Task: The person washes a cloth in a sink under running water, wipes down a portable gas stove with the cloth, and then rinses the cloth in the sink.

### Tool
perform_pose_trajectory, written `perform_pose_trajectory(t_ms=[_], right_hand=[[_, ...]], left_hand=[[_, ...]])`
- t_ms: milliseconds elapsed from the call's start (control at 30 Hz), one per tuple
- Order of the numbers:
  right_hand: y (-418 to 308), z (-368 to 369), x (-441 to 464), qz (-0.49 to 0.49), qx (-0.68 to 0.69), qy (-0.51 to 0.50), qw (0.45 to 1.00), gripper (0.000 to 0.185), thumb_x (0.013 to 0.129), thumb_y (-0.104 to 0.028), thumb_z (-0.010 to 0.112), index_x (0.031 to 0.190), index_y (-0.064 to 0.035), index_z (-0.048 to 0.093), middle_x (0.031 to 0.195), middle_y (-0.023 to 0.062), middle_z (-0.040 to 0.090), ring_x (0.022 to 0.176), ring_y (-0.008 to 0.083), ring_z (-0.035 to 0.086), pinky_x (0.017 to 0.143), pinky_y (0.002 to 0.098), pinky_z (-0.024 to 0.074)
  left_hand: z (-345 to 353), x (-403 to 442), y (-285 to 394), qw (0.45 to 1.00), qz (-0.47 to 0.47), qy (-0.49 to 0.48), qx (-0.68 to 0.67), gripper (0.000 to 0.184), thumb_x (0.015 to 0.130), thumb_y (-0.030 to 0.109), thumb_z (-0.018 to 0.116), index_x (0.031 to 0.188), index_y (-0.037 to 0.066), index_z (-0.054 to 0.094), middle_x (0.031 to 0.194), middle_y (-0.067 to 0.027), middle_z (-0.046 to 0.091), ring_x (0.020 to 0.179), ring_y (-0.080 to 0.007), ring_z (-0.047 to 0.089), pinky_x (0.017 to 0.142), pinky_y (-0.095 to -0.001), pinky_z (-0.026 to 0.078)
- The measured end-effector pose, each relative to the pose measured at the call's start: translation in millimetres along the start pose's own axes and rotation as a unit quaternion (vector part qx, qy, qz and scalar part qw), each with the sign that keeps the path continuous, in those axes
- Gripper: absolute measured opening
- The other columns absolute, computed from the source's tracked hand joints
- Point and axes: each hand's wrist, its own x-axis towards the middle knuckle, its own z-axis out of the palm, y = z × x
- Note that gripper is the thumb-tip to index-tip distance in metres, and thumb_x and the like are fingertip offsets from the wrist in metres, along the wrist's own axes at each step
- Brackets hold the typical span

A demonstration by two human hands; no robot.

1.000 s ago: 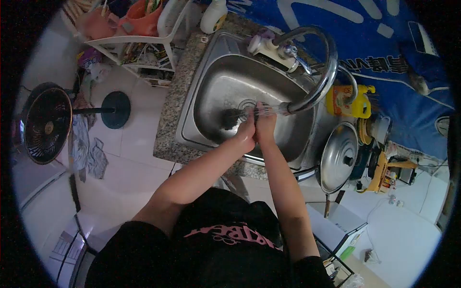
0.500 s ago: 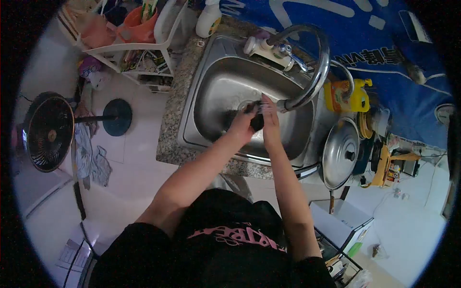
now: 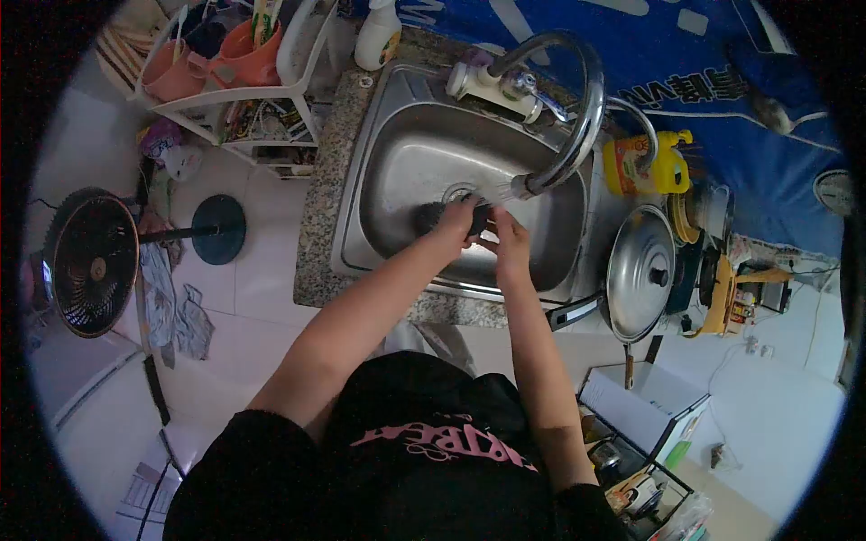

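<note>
My left hand [image 3: 456, 224] is closed around a dark, blackish object [image 3: 482, 219] held over the sink basin; its exact kind is too small and blurred to make out. Close by on the right is my right hand [image 3: 511, 243], its fingers bent and the tips against the object's side. Water runs from the spout of the curved metal faucet [image 3: 591, 108] toward the object. Beneath both hands lies the stainless steel sink [image 3: 397, 171], with its drain partly hidden. A dark patch shows left of my left hand, either shadow or part of the object.
Right of the sink stand a yellow jug [image 3: 669, 171] and a lidded pan [image 3: 639, 275] with its handle toward the counter edge. A white spray bottle [image 3: 379, 36] is at the back left. Shelving with orange cups [image 3: 251, 56] and a fan [image 3: 93, 261] stand left.
My right hand has gone from stretched fingers beside the dark object to bent fingers slightly lower. The left hand keeps hold of the object. The view has shifted a little.
</note>
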Motion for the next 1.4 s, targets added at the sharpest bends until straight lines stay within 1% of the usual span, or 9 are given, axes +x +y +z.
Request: perform_pose_trajectory(t_ms=[133,367,600,767,900,967,1067,1167,1400], right_hand=[[4,-24,12,-0.061,-0.311,-0.007,0.948,0.019,0.084,-0.006,0.057,0.102,-0.0021,0.060,0.085,0.0028,0.062,0.081,0.0071,0.054,0.070,0.0217,0.0443],[-5,-42,10,-0.074,0.117,-0.018,0.990,0.025,0.071,0.007,0.059,0.088,-0.0089,0.051,0.090,0.0041,0.058,0.085,0.0157,0.053,0.082,0.0272,0.0417],[-29,-9,-9,-0.019,-0.020,-0.160,0.987,0.052,0.070,0.002,0.060,0.121,-0.0082,0.049,0.113,0.0046,0.051,0.107,0.0158,0.046,0.088,0.0281,0.0372],[-22,3,-1,-0.070,-0.015,-0.163,0.984,0.039,0.070,0.001,0.067,0.106,-0.0065,0.055,0.102,0.0033,0.055,0.100,0.0149,0.051,0.088,0.0270,0.0381],[-4,-19,15,-0.143,-0.022,-0.029,0.989,0.024,0.073,0.000,0.069,0.089,-0.0049,0.052,0.092,0.0053,0.060,0.087,0.0183,0.057,0.082,0.0320,0.0457],[-31,-21,1,-0.035,0.247,0.013,0.968,0.018,0.079,0.004,0.060,0.091,-0.0083,0.055,0.094,0.0019,0.060,0.092,0.0161,0.058,0.090,0.0457,0.0466],[-44,-10,-10,-0.056,0.236,-0.059,0.968,0.021,0.080,0.004,0.059,0.097,-0.0083,0.056,0.099,0.0024,0.061,0.095,0.0193,0.058,0.094,0.0559,0.0425],[-21,-4,-9,-0.077,0.041,-0.148,0.985,0.017,0.078,-0.006,0.066,0.094,-0.0055,0.058,0.097,0.0050,0.060,0.090,0.0157,0.057,0.081,0.0280,0.0446],[-16,-7,-10,-0.105,-0.247,-0.137,0.954,0.019,0.086,-0.014,0.059,0.099,-0.0007,0.054,0.090,0.0042,0.061,0.080,0.0125,0.057,0.072,0.0256,0.0449]], left_hand=[[-6,-18,-3,0.993,0.101,-0.041,0.042,0.038,0.086,0.045,0.053,0.094,0.008,0.056,0.067,-0.0018,0.055,0.058,-0.0112,0.052,0.049,-0.0251,0.039],[-47,-36,21,0.972,0.173,-0.052,0.153,0.040,0.075,0.032,0.072,0.101,0.004,0.059,0.090,-0.0038,0.060,0.081,-0.0101,0.055,0.068,-0.0246,0.043],[-36,-57,42,0.962,0.243,-0.042,0.114,0.042,0.076,0.027,0.072,0.102,-0.001,0.057,0.090,-0.0067,0.060,0.084,-0.0145,0.056,0.075,-0.0275,0.044],[-43,-56,54,0.856,0.371,-0.156,0.324,0.033,0.078,0.023,0.069,0.099,-0.001,0.059,0.091,-0.0078,0.062,0.085,-0.0172,0.057,0.078,-0.0283,0.044],[-64,-54,51,0.900,0.393,0.129,0.136,0.023,0.084,0.024,0.061,0.089,0.001,0.062,0.075,-0.0097,0.063,0.075,-0.0150,0.059,0.072,-0.0300,0.045],[-82,-32,39,0.912,0.375,0.164,0.010,0.035,0.088,0.035,0.056,0.091,0.001,0.062,0.071,-0.0100,0.063,0.073,-0.0144,0.060,0.071,-0.0334,0.048],[-91,-29,27,0.983,-0.022,0.084,-0.160,0.068,0.083,0.060,0.048,0.113,-0.001,0.049,0.102,-0.0205,0.058,0.098,-0.0319,0.057,0.087,-0.0461,0.047],[-66,-31,7,0.959,-0.071,-0.164,-0.221,0.066,0.081,0.055,0.055,0.115,-0.002,0.047,0.109,-0.0198,0.055,0.105,-0.0337,0.053,0.089,-0.0525,0.044],[-51,-13,1,0.965,0.022,-0.168,-0.198,0.030,0.083,0.019,0.060,0.107,0.002,0.054,0.100,-0.0103,0.062,0.095,-0.0230,0.060,0.087,-0.0384,0.048]])
